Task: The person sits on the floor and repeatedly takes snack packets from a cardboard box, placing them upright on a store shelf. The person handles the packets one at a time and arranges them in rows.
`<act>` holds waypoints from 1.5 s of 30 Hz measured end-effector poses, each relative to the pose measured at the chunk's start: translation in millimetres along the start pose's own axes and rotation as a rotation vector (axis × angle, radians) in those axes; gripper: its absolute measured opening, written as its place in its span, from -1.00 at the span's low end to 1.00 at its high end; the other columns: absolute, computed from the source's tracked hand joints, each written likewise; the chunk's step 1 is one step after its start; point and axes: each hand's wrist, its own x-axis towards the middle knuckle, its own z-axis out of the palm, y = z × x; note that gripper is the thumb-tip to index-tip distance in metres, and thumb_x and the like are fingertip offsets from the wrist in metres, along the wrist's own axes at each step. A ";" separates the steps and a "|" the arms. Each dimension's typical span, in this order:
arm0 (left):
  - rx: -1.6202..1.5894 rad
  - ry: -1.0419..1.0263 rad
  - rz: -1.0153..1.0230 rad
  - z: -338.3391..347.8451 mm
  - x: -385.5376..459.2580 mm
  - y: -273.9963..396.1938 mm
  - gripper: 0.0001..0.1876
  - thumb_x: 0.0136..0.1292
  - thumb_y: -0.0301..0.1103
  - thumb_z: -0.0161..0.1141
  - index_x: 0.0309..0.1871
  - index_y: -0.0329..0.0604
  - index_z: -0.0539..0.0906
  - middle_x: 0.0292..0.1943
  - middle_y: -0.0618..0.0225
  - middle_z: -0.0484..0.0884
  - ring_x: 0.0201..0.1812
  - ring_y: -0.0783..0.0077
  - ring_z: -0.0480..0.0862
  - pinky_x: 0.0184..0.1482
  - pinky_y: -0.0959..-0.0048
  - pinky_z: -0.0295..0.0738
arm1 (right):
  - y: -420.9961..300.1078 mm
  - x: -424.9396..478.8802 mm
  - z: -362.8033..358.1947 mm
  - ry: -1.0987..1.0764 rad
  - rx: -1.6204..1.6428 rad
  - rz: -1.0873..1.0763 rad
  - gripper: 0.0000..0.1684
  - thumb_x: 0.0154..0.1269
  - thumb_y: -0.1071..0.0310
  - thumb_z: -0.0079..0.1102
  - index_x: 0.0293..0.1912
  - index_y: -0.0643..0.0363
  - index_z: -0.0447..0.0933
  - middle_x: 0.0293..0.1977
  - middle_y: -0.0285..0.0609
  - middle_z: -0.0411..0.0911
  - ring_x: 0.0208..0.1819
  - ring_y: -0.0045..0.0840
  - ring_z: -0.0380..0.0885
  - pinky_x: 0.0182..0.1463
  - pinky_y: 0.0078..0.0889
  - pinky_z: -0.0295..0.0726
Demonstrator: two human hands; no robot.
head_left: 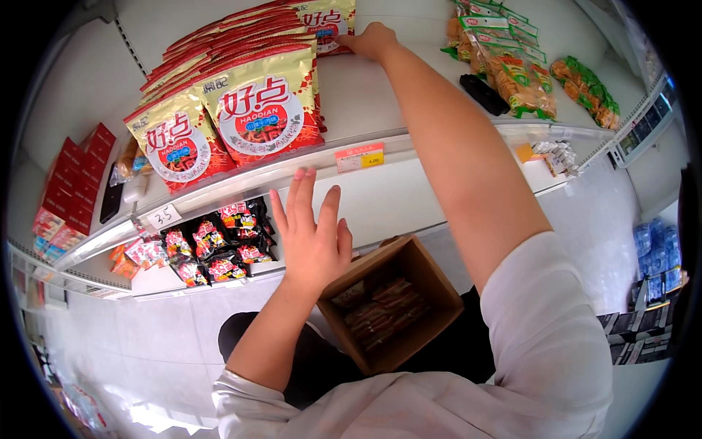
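Note:
My right hand reaches to the back of the upper shelf, its fingers on the edge of a red-and-gold snack packet that stands behind the others. To its left, two rows of the same packets lean one behind another up to the shelf's front edge. My left hand hangs in front of that edge, fingers spread, holding nothing. Below it, an open cardboard box with more packets inside sits by my legs.
Green-topped snack bags and a black object lie at the right of the shelf. Red boxes and a dark phone-like object are at the left. Black noodle packets fill part of the lower shelf. Price tags line the shelf edge.

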 end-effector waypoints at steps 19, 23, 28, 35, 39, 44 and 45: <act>-0.264 -0.705 0.155 30.6 -54.2 25.6 -0.71 0.35 -0.45 0.30 0.13 -0.08 0.65 -0.17 0.12 0.79 -0.24 -0.03 0.80 -0.27 0.09 0.68 | 140.1 -362.6 -45.8 -0.465 0.437 -0.177 -0.81 0.49 0.41 0.28 -0.28 0.30 0.55 -0.45 -0.13 0.63 -0.42 -0.45 0.59 -0.25 -0.39 0.59; -0.149 -1.150 0.149 59.4 -83.9 30.3 -0.82 0.40 -0.27 0.29 -0.02 -0.07 0.65 -0.16 0.24 0.76 -0.17 0.01 0.78 -0.17 0.06 0.68 | 140.8 -368.6 -40.8 -0.307 0.170 -0.418 -0.61 0.52 0.28 0.27 -0.41 0.29 0.42 -0.55 0.00 0.46 -0.51 -0.15 0.40 -0.36 -0.19 0.43; 0.022 -1.237 0.152 103.9 -105.0 58.6 -0.79 0.36 -0.27 0.30 -0.04 -0.14 0.66 -0.18 0.17 0.76 -0.13 0.01 0.80 -0.13 0.04 0.71 | 146.1 -373.2 -37.0 -0.288 0.180 -0.509 -0.50 0.47 0.23 0.32 -0.50 0.28 0.34 -0.56 0.01 0.41 -0.47 -0.05 0.39 -0.36 -0.07 0.38; 0.129 -1.580 -0.004 177.3 -134.9 88.1 -0.64 0.30 -0.32 0.33 0.15 -0.15 0.75 0.03 0.10 0.81 0.07 0.08 0.83 0.04 0.13 0.75 | 157.6 -360.7 -25.9 -0.462 0.210 -0.439 -0.76 0.46 0.32 0.29 -0.29 0.20 0.45 -0.41 -0.03 0.55 -0.34 -0.06 0.52 -0.27 -0.04 0.45; 0.132 -1.587 -0.233 228.4 -164.7 79.9 -0.66 0.31 -0.31 0.34 0.13 -0.12 0.79 0.11 0.10 0.80 0.16 0.08 0.80 0.14 0.14 0.74 | 166.4 -359.3 -26.0 -0.520 0.148 -0.469 -0.85 0.45 0.34 0.28 -0.21 0.18 0.51 -0.31 -0.08 0.65 -0.23 -0.10 0.62 -0.18 -0.04 0.55; 0.035 -1.524 -0.244 244.6 -182.1 77.5 -0.58 0.42 -0.31 0.20 0.31 -0.14 0.67 0.24 -0.02 0.72 0.26 0.01 0.73 0.23 0.04 0.66 | 172.5 -360.8 -30.3 -0.637 0.052 -0.457 -0.86 0.43 0.31 0.30 -0.17 0.16 0.58 -0.23 -0.11 0.68 -0.16 -0.13 0.65 -0.12 -0.06 0.61; 0.030 -1.522 -0.203 242.5 -181.8 76.0 -0.58 0.43 -0.31 0.18 0.31 -0.15 0.67 0.25 -0.04 0.70 0.26 0.01 0.73 0.23 0.04 0.66 | 172.4 -361.0 -31.6 -0.661 0.036 -0.458 -0.85 0.43 0.31 0.31 -0.16 0.16 0.58 -0.22 -0.11 0.68 -0.15 -0.13 0.65 -0.11 -0.05 0.62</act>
